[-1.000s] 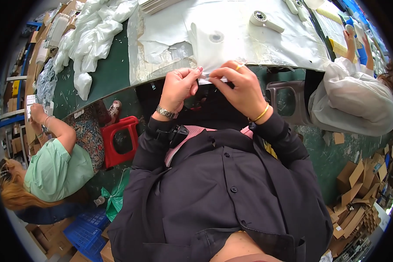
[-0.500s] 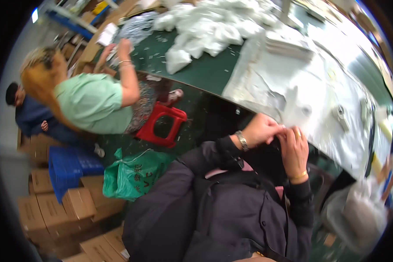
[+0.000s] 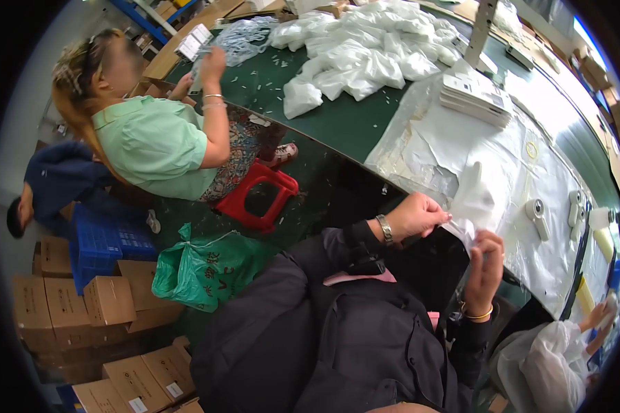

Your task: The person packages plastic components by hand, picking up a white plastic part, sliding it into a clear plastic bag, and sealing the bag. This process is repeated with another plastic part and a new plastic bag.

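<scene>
At the near edge of the table, a white plastic bag (image 3: 488, 196) lies with a bulging shape inside it. My left hand (image 3: 415, 217), with a watch at its wrist, is closed in a pinch on the bag's near edge. A little to the right, my right hand (image 3: 486, 267) wears a gold bracelet. Its curled fingers grip the same edge, and a short stretch of thin white film runs between the two hands. Farther right lie a white handheld device (image 3: 538, 219) with a round head and a similar second device (image 3: 576, 208).
Clear plastic sheeting (image 3: 413, 148) covers this part of the green table. Beyond lie a stack of flat white boxes (image 3: 475, 100) and a heap of white bags (image 3: 365, 51). A co-worker in green (image 3: 155, 148) sits left by a red stool (image 3: 262, 196). Cartons (image 3: 110, 303) stand lower left.
My hands have moved apart, the right one going right and down. White film now stretches between them. The whole view has shifted slightly, and the person in dark blue bends lower.
</scene>
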A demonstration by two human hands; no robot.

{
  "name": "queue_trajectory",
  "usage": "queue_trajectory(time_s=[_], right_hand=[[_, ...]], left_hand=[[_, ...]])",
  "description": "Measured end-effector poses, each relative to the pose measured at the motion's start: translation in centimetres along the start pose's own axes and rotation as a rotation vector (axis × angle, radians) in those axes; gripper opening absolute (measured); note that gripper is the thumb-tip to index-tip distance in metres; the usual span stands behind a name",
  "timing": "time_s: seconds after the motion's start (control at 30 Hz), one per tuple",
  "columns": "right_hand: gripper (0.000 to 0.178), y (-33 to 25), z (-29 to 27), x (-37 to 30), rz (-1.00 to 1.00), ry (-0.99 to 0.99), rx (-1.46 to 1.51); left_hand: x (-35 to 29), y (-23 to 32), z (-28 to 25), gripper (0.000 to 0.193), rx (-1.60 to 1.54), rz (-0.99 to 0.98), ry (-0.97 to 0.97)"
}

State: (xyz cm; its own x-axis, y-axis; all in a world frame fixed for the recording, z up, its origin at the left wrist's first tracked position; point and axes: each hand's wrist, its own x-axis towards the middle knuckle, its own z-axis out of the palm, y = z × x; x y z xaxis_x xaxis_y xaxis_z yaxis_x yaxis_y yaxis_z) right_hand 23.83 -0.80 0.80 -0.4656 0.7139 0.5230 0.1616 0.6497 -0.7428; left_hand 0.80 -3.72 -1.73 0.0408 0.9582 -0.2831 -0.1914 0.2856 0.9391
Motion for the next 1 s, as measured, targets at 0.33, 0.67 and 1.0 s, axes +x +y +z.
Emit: queue_trajectory(time_s=[0.33,0.67,1.0], right_hand=[[0.015,2.7,-6.7,-4.4,0.614,0.472,0.441],[0.048,1.5,-1.6,-3.8,-0.009,0.111,-0.684],[0.044,4.5,1.1,-1.1,-0.264,0.051,-0.620]], left_hand=[[-2.4,1.8,-4.3,0.023,0.003,-0.160,-0.110],[-3.1,-0.1,-5.9,0.018,0.493,0.395,0.202],[1.1,0.4,-1.5,0.036,1.115,1.073,0.073]])
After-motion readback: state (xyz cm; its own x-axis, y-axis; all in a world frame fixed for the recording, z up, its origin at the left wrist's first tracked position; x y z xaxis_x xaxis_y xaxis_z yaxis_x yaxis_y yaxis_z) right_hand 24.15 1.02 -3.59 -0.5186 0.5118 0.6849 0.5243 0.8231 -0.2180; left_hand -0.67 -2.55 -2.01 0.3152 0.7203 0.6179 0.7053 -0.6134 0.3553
